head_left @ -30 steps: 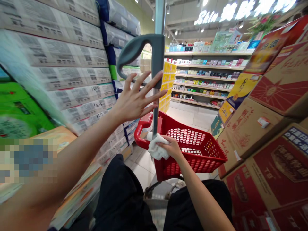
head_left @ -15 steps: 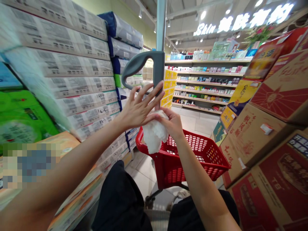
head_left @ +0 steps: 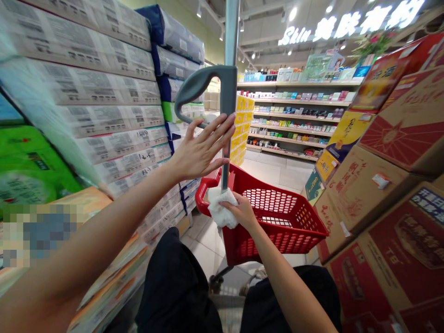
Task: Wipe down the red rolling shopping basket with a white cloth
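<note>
In front of me stands a metal pole [head_left: 231, 34] with a grey loop handle [head_left: 228, 88] on it. My left hand [head_left: 206, 150] lies flat against the pole just below the handle, fingers stretched out and thumb apart, holding nothing. Lower down, my right hand [head_left: 243, 212] is closed on a white cloth [head_left: 222, 210], pressed around the pole's lower part. Beneath and beyond the cloth is a red shopping basket cart [head_left: 243, 243], its red handle [head_left: 203, 196] to the left of the cloth. The cloth hides the pole's lower end.
Tall stacks of wrapped packs [head_left: 114, 92] rise on the left, with a green pack [head_left: 34, 166] nearer me. Cartons [head_left: 391, 138] are piled on the right. Yellow boxes [head_left: 243, 122] and stocked shelves [head_left: 298, 101] stand behind the cart.
My right hand has slid down the pole with the white cloth, away from my left hand. My left hand stays flat by the handle. The view has shifted slightly.
</note>
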The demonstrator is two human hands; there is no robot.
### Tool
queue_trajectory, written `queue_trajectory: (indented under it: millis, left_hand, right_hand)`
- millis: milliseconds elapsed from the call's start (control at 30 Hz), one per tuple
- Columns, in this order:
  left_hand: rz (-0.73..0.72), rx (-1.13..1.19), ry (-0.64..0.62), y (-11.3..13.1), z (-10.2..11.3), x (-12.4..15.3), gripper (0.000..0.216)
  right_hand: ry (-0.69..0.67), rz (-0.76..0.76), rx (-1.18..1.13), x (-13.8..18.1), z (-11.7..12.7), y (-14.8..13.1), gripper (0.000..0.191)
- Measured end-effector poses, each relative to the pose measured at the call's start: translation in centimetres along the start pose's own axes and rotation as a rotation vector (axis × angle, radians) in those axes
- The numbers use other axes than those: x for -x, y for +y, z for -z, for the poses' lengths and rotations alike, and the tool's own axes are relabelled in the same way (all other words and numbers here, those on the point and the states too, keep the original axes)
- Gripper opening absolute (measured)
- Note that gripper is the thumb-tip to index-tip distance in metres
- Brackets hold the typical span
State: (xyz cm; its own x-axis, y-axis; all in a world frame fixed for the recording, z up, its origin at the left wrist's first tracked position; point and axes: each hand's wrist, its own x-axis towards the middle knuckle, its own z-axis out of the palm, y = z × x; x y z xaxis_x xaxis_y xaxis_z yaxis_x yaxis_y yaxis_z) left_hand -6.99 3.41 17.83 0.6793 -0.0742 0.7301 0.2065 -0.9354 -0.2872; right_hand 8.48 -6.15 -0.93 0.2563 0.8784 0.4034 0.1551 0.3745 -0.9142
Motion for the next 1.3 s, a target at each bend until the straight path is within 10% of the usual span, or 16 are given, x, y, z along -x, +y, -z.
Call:
queue_trajectory:
  millis: [433, 867, 1300]
  left_hand:
    - [-0.040, -0.047, -0.024, -0.6, -0.1, -0.1, 0.080]
    - [-0.158, -0.122, -0.029, -1.0, -0.8, -0.4, 0.074]
    - [-0.167, -0.109, -0.023, -0.7, -1.2, -0.8, 0.073]
  right_hand:
    - [0.102, 0.257, -0.094, -8.3, 0.4, -10.5, 0.041]
    - [-0.019, -0.009, 0.099, -0.3, 1.4, 1.5, 0.034]
    - [0.224, 0.422, 0.122, -9.4, 2.2, -10.9, 0.039]
